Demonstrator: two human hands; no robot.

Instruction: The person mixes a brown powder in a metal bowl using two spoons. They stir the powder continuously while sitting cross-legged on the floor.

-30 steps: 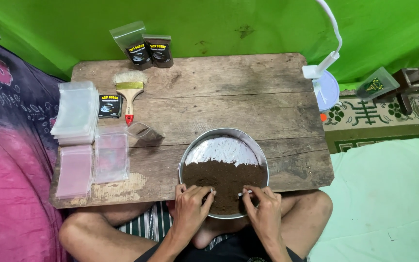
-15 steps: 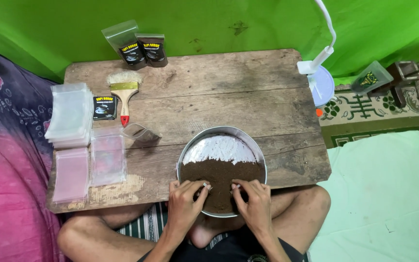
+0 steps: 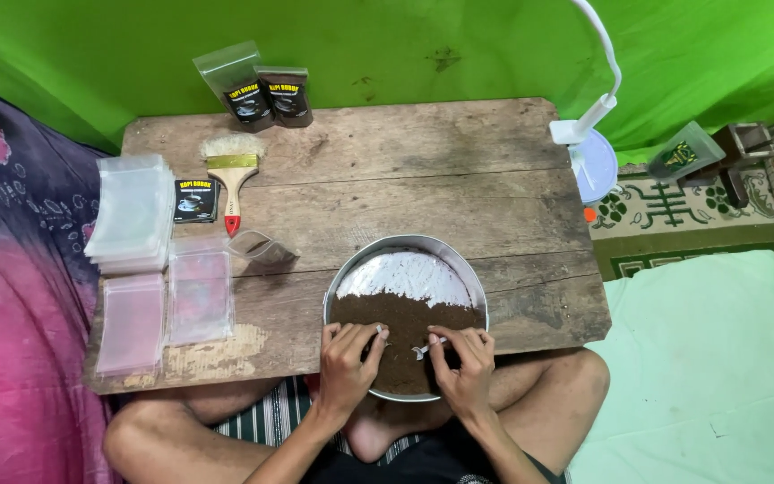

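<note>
At the near edge of the wooden tabletop [image 3: 459,206], both hands sit over a round metal pan [image 3: 405,246] that overhangs that edge toward the person's crossed legs. The left hand [image 3: 348,358] rests on the pan's near-left rim, fingers curled inward, the tips pinching something small and pale above the brown powder [image 3: 396,327]; what it is cannot be made out. The right hand [image 3: 466,363] lies on the near-right rim, fingers also curled, pinching a small clear plastic bag [image 3: 429,345] that pokes out toward the left hand. The two hands are close together, fingertips nearly meeting over the powder.

The powder fills the near half of the pan; the far half shows bare, pale metal.

Left of the pan, near the left edge, two flat stacks of clear plastic bags [image 3: 165,305] lie side by side. Just beyond them, a single clear bag [image 3: 262,248] holding a little brown powder lies on its own. Farther along the left edge sits a thicker pile of empty bags [image 3: 132,213], with a small black packet [image 3: 195,199] just beside it and a paintbrush [image 3: 233,175] with a wooden handle and red tip next to that.

At the far left corner, two filled pouches with dark labels [image 3: 257,90] stand against the green backdrop. At the far right corner, a white clip lamp [image 3: 593,143] is fixed to the edge.
</note>
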